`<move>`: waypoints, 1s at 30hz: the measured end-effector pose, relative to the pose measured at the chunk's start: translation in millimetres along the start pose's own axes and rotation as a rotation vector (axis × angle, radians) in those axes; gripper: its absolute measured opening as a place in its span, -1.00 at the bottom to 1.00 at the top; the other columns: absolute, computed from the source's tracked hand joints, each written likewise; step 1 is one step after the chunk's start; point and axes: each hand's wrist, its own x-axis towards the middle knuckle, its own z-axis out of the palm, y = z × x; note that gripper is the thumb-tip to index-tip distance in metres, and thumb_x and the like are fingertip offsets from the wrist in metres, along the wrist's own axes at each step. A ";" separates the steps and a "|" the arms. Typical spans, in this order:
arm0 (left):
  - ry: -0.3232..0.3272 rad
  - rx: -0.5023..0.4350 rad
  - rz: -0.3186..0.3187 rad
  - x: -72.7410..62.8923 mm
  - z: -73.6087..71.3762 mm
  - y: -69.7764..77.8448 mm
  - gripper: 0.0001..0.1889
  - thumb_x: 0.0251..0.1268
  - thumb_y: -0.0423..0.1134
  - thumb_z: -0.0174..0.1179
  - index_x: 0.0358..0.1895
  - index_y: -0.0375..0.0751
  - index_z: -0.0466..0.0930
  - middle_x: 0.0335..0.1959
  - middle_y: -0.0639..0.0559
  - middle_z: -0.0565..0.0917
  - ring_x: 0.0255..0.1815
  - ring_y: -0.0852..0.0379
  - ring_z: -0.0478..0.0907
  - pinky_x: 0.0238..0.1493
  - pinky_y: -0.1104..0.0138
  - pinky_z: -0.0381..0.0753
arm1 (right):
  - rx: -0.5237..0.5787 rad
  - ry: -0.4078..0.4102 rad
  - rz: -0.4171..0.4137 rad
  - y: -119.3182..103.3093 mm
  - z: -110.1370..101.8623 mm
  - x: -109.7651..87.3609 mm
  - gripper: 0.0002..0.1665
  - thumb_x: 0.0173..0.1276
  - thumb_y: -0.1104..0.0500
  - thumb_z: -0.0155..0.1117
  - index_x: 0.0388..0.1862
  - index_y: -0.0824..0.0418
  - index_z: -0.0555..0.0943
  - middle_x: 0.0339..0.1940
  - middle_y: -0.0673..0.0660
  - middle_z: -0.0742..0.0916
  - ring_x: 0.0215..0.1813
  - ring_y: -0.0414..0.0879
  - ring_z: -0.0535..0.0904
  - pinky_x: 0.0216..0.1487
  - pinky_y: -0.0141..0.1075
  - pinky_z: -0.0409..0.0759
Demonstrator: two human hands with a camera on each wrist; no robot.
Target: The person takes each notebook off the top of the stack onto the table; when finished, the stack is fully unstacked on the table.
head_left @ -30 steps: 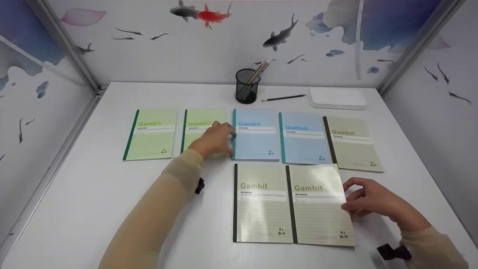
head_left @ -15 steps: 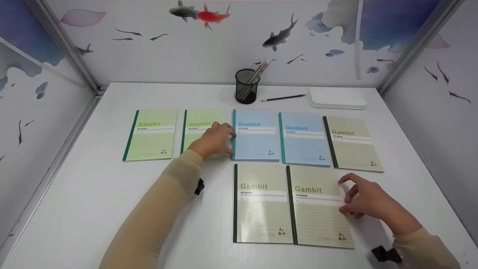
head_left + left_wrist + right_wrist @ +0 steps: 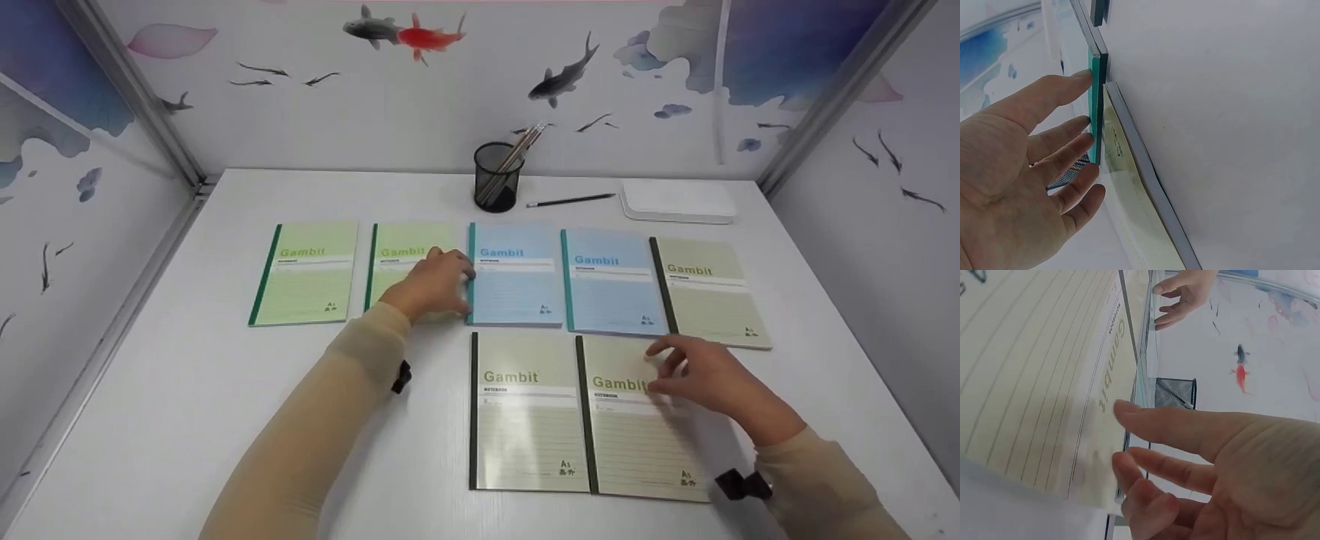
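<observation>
My left hand (image 3: 431, 281) reaches over the second green notebook (image 3: 397, 240), its fingertips at the teal spine of a blue notebook (image 3: 517, 289). In the left wrist view, the thumb and fingers (image 3: 1058, 154) spread loosely along that spine. My right hand (image 3: 705, 375) is over the upper right part of a beige notebook (image 3: 637, 450) in the front row, with nothing in its loosely bent fingers. The right wrist view shows its thumb and fingertips (image 3: 1126, 408) close over the "Gambit" lettering. Another beige notebook (image 3: 521, 442) lies beside it on the left.
The back row also holds a green notebook (image 3: 304, 292), a second blue notebook (image 3: 615, 300) and a beige one (image 3: 709, 307). Behind stand a black mesh cup (image 3: 495, 180) of pencils, a loose pencil (image 3: 570, 200) and a white flat case (image 3: 679, 201). Printed panels wall the white table (image 3: 150, 390).
My right hand has let go of the front right beige notebook's edge and moved left over its cover. That notebook has settled flat. The left hand stays at the blue notebook's spine.
</observation>
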 end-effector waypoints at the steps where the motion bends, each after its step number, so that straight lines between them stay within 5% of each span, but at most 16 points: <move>1: 0.000 -0.001 -0.006 0.1 0.4 0.0 -0.33 0.14 -0.14 0.55 0.37 -0.03 0.56 0.47 0.08 0.42 0.43 -0.02 0.28 0.50 0.07 0.37 | 0.006 0.018 -0.026 -3.6 1.9 6.4 -0.48 0.19 0.15 0.58 0.12 0.20 0.66 -0.23 0.10 0.75 -0.22 -0.04 0.60 -0.28 -0.24 0.54; 7: 0.008 0.008 -0.013 0.3 0.8 0.0 -0.32 0.12 -0.16 0.56 0.36 -0.06 0.56 0.44 0.05 0.43 0.39 -0.02 0.30 0.48 0.08 0.39 | 0.047 0.115 -0.175 -22.6 13.1 50.1 -0.64 0.29 0.21 0.50 0.07 0.18 0.73 -0.11 0.12 0.79 -0.14 -0.01 0.61 -0.14 -0.20 0.57; 11: 0.006 0.022 0.004 1.1 0.5 0.5 -0.33 0.12 -0.16 0.56 0.36 -0.08 0.57 0.45 0.05 0.44 0.38 -0.02 0.29 0.49 0.09 0.38 | 0.067 0.149 -0.268 -33.6 18.7 77.2 -0.65 0.29 0.22 0.51 0.05 0.21 0.75 0.07 0.16 0.78 0.10 0.12 0.62 0.18 0.03 0.55; 15: 0.008 0.037 0.013 2.1 0.7 1.8 -0.33 0.13 -0.16 0.56 0.36 -0.07 0.58 0.46 0.06 0.45 0.39 -0.03 0.29 0.50 0.08 0.37 | 0.056 0.138 -0.330 -44.7 17.8 103.7 -0.63 0.28 0.21 0.51 0.07 0.22 0.74 0.23 0.19 0.74 0.38 0.22 0.51 0.48 0.19 0.33; 25: 0.010 0.024 -0.007 2.8 2.5 3.0 -0.32 0.11 -0.15 0.57 0.36 -0.03 0.58 0.44 0.09 0.46 0.35 0.01 0.30 0.46 0.09 0.40 | -0.023 0.031 -0.301 -55.1 10.9 155.0 -0.31 0.34 0.06 0.49 0.43 0.10 0.54 0.60 0.10 0.43 0.65 0.22 0.19 0.59 0.39 -0.07; 30: 0.013 0.022 -0.019 2.9 2.1 2.8 -0.33 0.11 -0.15 0.57 0.36 -0.01 0.58 0.43 0.10 0.45 0.37 0.01 0.30 0.46 0.09 0.40 | -0.062 -0.001 -0.268 -52.2 10.0 168.5 -0.25 0.28 -0.01 0.54 0.44 0.00 0.54 0.63 0.01 0.40 0.69 0.17 0.10 0.63 0.33 -0.13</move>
